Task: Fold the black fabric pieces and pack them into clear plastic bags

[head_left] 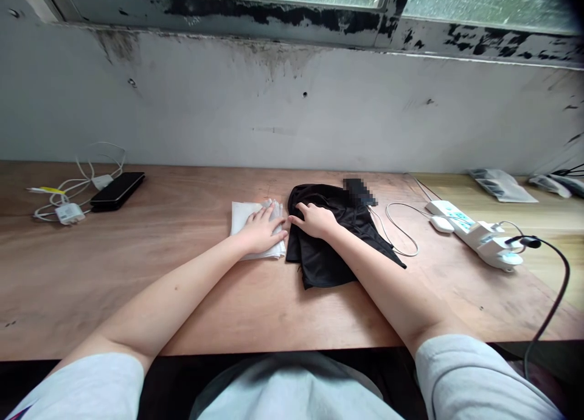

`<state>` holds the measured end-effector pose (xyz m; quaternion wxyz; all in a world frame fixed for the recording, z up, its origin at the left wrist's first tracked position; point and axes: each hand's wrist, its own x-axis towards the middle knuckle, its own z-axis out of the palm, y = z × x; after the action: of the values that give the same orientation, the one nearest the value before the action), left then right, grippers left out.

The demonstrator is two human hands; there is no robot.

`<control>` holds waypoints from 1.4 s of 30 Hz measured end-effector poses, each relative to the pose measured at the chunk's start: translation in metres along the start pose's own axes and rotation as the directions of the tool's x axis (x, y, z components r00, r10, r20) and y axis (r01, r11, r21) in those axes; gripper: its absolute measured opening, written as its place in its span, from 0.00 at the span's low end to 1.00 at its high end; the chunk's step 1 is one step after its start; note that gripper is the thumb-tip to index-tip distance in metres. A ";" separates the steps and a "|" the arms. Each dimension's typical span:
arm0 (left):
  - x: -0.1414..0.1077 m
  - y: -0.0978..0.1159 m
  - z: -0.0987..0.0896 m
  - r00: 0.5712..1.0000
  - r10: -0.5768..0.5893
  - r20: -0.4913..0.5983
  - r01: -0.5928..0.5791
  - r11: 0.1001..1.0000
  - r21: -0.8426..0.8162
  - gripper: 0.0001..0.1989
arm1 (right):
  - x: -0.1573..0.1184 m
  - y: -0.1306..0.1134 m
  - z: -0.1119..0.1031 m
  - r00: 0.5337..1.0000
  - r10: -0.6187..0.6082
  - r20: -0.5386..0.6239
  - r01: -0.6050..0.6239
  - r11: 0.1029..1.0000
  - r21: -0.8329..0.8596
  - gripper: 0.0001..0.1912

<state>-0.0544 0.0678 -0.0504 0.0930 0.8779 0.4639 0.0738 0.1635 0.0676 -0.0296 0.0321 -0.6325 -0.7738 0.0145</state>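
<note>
A folded white cloth [240, 217] lies on the wooden table near the middle. My left hand [261, 230] rests on it, palm down with the fingers spread. Just to the right is a rumpled black cloth, perhaps a garment [326, 265]. On its upper left part lies my right hand [314, 220], palm down and fingers apart, the thumb toward the white cloth. Neither hand grips anything. The two cloths lie side by side, their near edges almost touching.
A blurred dark object [359, 192] sits at the black cloth's back edge. To the right are a white power strip [456, 216] with plugs and cables, and plastic packets [504, 186]. A black case [117, 191] and white chargers [69, 213] lie left. A wall [205, 104] stands behind.
</note>
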 end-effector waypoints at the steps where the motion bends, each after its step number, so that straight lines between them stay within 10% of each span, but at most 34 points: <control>1: -0.001 0.001 -0.001 1.000 -0.028 0.006 0.028 1.000 -0.005 0.29 | 0.000 0.000 0.000 1.000 0.006 -0.004 -0.006 1.000 0.006 0.33; 13: -0.002 0.010 -0.016 1.000 -0.025 -0.018 0.024 0.998 -0.056 0.21 | 0.000 -0.001 0.004 0.992 0.098 -0.079 -0.093 0.994 0.066 0.18; 19: -0.002 0.001 -0.008 0.983 -0.128 0.133 0.127 0.992 0.021 0.39 | 0.001 0.002 0.006 0.989 0.131 -0.075 -0.122 0.986 0.113 0.16; 31: 0.003 0.001 0.015 0.972 -0.200 -0.121 0.203 0.979 0.016 0.27 | -0.008 -0.007 0.000 0.986 0.110 -0.126 -0.098 0.990 0.099 0.18; 42: -0.011 0.024 -0.016 0.941 0.075 -0.329 -0.178 0.938 -0.298 0.13 | 0.001 -0.001 -0.004 0.937 0.124 -0.327 0.012 0.923 0.385 0.14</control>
<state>-0.0448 0.0473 -0.0293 0.1560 0.8562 0.3962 0.2927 0.1627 0.0681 -0.0250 0.2893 -0.6288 -0.7197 0.0545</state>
